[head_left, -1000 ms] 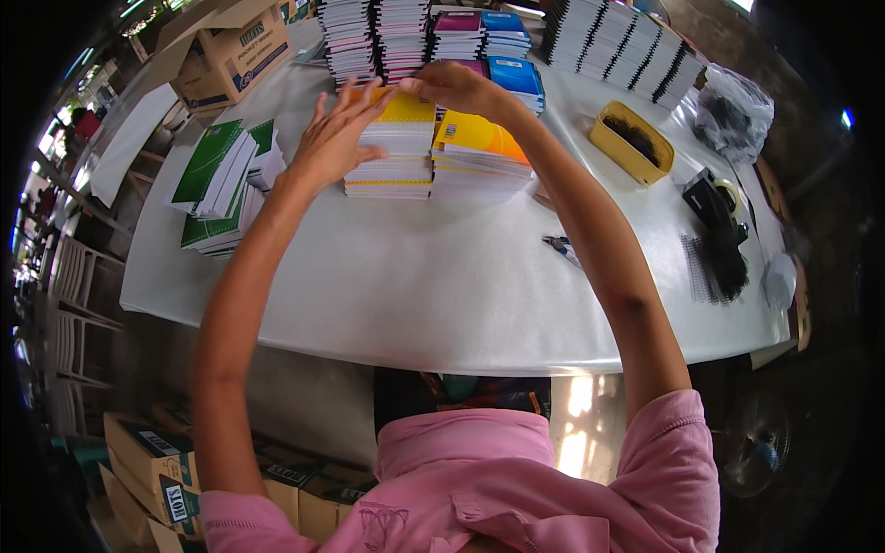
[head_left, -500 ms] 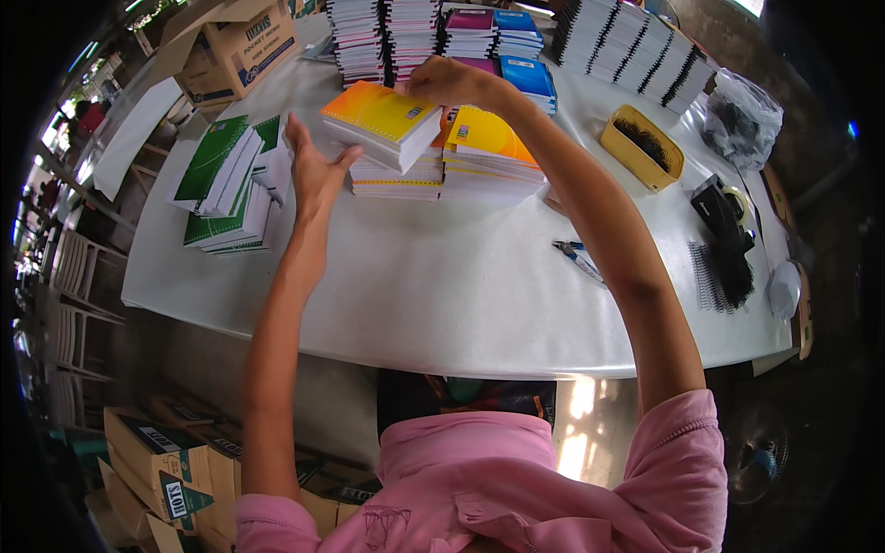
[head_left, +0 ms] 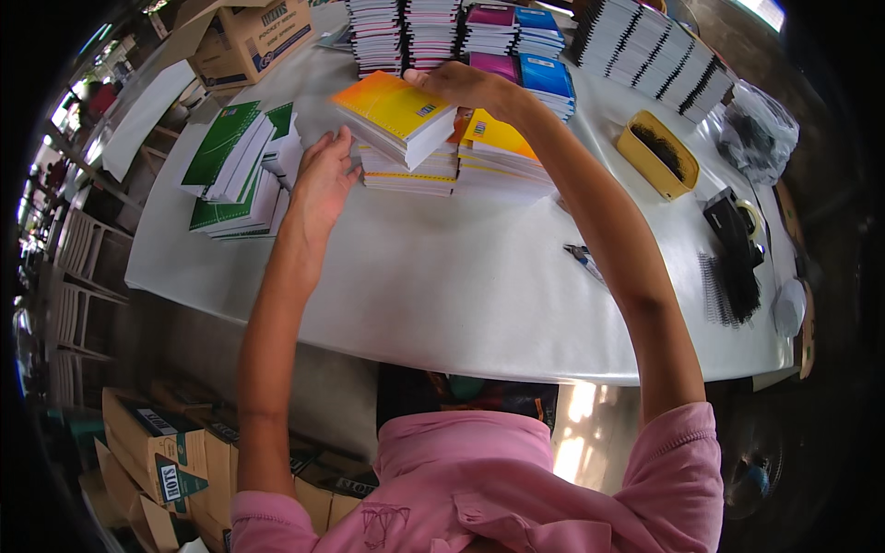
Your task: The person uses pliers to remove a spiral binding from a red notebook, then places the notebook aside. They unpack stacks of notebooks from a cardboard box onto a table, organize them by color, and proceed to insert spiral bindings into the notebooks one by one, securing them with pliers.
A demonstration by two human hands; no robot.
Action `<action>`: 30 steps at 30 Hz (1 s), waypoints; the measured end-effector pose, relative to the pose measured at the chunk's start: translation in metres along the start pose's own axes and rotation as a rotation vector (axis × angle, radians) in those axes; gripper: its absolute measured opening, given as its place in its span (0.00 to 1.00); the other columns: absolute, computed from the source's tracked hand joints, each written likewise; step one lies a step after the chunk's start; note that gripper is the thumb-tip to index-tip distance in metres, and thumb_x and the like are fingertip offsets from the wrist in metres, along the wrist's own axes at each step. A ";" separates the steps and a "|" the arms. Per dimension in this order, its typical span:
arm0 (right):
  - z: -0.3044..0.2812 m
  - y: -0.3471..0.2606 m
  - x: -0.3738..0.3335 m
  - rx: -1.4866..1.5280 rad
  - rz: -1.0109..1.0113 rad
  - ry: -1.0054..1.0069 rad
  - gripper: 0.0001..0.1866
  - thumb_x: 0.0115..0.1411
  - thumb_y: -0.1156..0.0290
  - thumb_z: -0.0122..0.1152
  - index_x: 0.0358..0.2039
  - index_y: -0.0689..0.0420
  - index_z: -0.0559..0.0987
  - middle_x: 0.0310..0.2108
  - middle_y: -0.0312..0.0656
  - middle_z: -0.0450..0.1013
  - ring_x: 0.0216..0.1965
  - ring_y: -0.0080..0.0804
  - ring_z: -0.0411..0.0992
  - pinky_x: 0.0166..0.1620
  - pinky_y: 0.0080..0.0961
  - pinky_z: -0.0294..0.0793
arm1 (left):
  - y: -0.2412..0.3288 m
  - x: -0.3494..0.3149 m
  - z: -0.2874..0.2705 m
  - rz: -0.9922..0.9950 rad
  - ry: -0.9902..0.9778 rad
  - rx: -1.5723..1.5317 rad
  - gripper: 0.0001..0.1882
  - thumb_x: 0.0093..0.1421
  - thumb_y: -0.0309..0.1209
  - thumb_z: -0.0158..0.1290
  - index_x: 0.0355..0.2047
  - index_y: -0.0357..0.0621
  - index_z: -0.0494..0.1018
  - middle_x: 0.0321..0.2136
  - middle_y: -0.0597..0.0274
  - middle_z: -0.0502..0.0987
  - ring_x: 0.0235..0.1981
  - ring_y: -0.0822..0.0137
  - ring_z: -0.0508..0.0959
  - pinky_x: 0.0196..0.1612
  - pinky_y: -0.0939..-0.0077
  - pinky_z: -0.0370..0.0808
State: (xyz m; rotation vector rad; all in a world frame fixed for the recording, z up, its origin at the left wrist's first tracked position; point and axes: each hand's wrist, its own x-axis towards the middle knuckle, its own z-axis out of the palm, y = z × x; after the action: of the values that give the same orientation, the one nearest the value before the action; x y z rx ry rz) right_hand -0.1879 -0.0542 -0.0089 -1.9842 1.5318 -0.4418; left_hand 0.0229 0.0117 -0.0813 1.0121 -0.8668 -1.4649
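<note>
A thick bundle of yellow-orange notepads [head_left: 395, 109] sits slightly askew on top of a lower pile of notepads [head_left: 410, 172]. My right hand [head_left: 467, 92] grips the bundle at its far right corner, thumb on the cover and the other fingers mostly hidden behind. Beside the bundle's left side is my left hand [head_left: 323, 175], its fingers bent a little and apart, holding nothing. A second yellow notepad pile [head_left: 502, 152] stands to the right, partly behind my right forearm. Left of my left hand lie stacks of green notepads [head_left: 224, 152].
Tall notebook stacks [head_left: 430, 32], blue notebooks [head_left: 546, 83] and a row of black-bound books [head_left: 645, 55] line the back. On the right are a yellow tub [head_left: 659, 155] of black bits, a plastic bag [head_left: 761, 124], pliers [head_left: 585, 261] and a black tool [head_left: 731, 226]. A cardboard box [head_left: 249, 41] stands back left.
My left hand's fingers have drawn closer together, and its thumb has come away from the bundle's near left corner. My right hand keeps its hold. The whole view has shifted slightly.
</note>
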 end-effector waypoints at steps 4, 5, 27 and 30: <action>0.004 -0.007 0.002 0.064 0.005 -0.058 0.43 0.55 0.28 0.42 0.46 0.58 0.78 0.34 0.44 0.76 0.35 0.30 0.74 0.28 0.23 0.74 | -0.012 0.009 -0.018 -0.073 0.097 0.045 0.39 0.63 0.48 0.50 0.64 0.37 0.49 0.65 0.53 0.52 0.68 0.55 0.45 0.65 0.52 0.43; 0.010 -0.007 0.001 0.105 -0.002 -0.039 0.44 0.54 0.27 0.42 0.46 0.58 0.77 0.33 0.44 0.76 0.35 0.30 0.74 0.26 0.22 0.73 | -0.013 0.006 -0.014 -0.106 0.060 0.027 0.40 0.63 0.49 0.50 0.64 0.36 0.49 0.66 0.53 0.51 0.68 0.54 0.43 0.65 0.52 0.42; 0.043 -0.020 -0.065 1.646 -0.068 -0.225 0.27 0.62 0.51 0.54 0.53 0.57 0.70 0.48 0.45 0.71 0.46 0.34 0.73 0.48 0.36 0.76 | 0.035 -0.071 0.052 0.407 -0.151 0.016 0.33 0.58 0.32 0.59 0.60 0.33 0.60 0.48 0.58 0.74 0.47 0.73 0.71 0.53 0.79 0.65; 0.058 -0.011 -0.076 1.809 -0.039 -0.250 0.27 0.62 0.51 0.53 0.55 0.58 0.68 0.48 0.45 0.71 0.46 0.35 0.73 0.50 0.37 0.76 | 0.035 -0.085 0.057 0.341 -0.180 0.143 0.21 0.60 0.35 0.57 0.50 0.35 0.71 0.39 0.64 0.76 0.39 0.78 0.73 0.45 0.80 0.70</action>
State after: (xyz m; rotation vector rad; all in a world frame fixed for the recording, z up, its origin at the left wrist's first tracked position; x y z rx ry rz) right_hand -0.1670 0.0345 -0.0401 -0.5377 0.3764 -1.0141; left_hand -0.0145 0.0906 -0.0172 0.7956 -1.2246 -1.2276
